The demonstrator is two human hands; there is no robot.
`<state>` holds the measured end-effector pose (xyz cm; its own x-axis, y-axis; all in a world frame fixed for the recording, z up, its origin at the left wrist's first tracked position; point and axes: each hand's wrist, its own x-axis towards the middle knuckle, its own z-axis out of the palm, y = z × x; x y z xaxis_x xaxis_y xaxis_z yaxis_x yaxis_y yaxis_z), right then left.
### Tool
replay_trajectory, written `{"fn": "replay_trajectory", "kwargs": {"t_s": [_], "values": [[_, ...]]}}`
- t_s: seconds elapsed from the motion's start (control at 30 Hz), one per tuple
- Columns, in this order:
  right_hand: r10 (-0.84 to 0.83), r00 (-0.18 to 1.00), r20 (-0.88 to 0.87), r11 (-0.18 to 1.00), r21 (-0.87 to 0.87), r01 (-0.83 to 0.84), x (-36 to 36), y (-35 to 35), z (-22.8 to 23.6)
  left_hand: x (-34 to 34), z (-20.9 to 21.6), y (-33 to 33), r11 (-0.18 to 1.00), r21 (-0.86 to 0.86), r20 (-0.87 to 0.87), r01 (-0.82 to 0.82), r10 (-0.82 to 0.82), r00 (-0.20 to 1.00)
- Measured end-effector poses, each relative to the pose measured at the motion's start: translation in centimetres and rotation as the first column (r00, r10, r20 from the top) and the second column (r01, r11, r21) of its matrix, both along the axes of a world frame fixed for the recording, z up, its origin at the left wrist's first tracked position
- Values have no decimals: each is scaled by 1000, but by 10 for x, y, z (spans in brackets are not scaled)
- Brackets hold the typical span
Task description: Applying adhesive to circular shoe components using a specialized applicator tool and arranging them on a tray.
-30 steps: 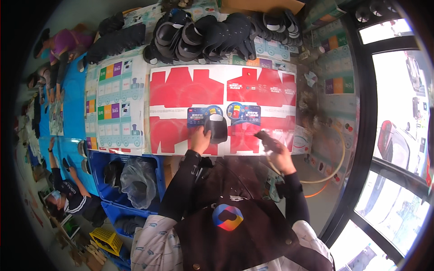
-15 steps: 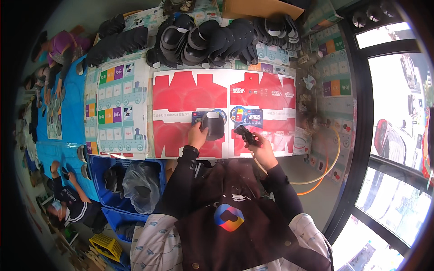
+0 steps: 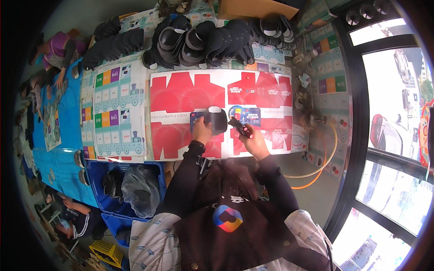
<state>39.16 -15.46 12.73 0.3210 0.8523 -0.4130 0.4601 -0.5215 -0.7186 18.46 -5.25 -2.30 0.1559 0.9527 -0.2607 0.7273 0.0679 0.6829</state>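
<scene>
Left hand (image 3: 202, 131) clamps the pad (image 3: 217, 122) by its left edge, presumably leaving its face clear; right hand (image 3: 256, 143), apart, grips the tool (image 3: 239, 126), tip toward the pad.

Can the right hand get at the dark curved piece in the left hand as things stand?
Probably yes: the right hand is close beside the dark curved piece, with only its own dark handheld tool visible in the gap.

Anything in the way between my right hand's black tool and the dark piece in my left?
Nothing visible stands between the black tool in your right hand and the dark piece in your left hand; only a gap shows over the printed sheet.
</scene>
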Motion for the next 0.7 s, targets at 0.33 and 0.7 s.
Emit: {"fn": "replay_trajectory", "kwargs": {"t_s": [0.33,0.7], "values": [[66,998,-7,998,10,-66,-23,18,17,-23,-2,-2,999,-16,37,49,-48,998],[84,996,31,995,-56,-82,-20,46,9,-18,-28,4,992,-114,123,54,-40,992]]}}
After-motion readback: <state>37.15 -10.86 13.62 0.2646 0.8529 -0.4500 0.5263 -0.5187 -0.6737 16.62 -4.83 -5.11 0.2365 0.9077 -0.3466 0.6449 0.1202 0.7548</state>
